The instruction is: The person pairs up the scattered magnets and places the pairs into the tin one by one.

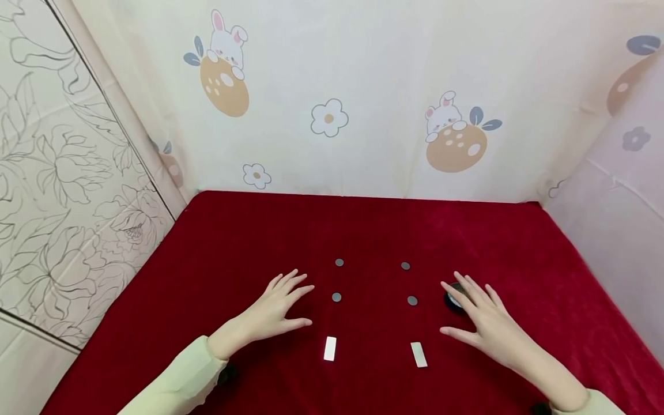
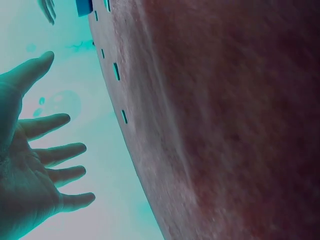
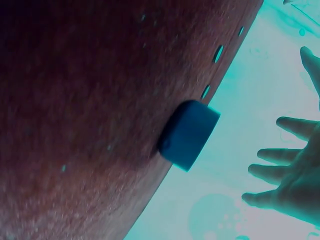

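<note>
My left hand [image 1: 274, 308] hovers over the red cloth with fingers spread, holding nothing. Just right of its fingertips lie two small grey discs [image 1: 336, 297], one behind the other. Two more discs [image 1: 412, 301] lie nearer my right hand [image 1: 486, 323], which is likewise spread and holds nothing. Under its fingers stands a dark, short cylinder [image 3: 187, 136] with a paler top, partly hidden in the head view; the right wrist view has it apart from the fingers. Closer to me are a bright white rectangular piece [image 1: 330, 349] and a second pale rectangle [image 1: 418, 354].
A red velvety cloth [image 1: 259, 225] covers the table. Behind it hangs a pale curtain [image 1: 384, 57] with rabbit and flower prints. A flower-line panel [image 1: 67, 167] borders the left side and a pale curtain [image 1: 617, 196] the right.
</note>
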The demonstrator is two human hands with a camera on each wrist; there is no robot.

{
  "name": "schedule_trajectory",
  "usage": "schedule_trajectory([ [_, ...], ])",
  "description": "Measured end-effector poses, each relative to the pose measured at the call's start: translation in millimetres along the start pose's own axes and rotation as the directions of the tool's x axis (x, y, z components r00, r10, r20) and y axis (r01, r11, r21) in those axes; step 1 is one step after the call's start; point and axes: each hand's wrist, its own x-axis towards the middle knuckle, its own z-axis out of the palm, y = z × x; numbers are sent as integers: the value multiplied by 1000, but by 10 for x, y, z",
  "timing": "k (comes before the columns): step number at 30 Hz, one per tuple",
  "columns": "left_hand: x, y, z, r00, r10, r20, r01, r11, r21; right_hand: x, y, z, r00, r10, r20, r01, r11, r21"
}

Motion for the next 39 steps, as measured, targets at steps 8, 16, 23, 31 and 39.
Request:
schedule_trajectory([
  [8,72,77,29,998,26,49,-24,999,-42,48,-119,73,989,-128,-79,129,992,8],
  [16,102,170,56,994,34,107,-29,998,-49,68,-186,166,981,-181,-76,181,983,-2],
  [23,127,227,103,985,26,173,-8,995,-101,86,-234,202,984,-176,38,172,982,79],
  [31,134,297,165,978,50,205,-18,988,-154,122,-244,249,964,-216,153,175,954,244],
  [39,142,341,221,957,48,286,6,983,-186,138,-275,306,943,-202,263,103,933,346],
])
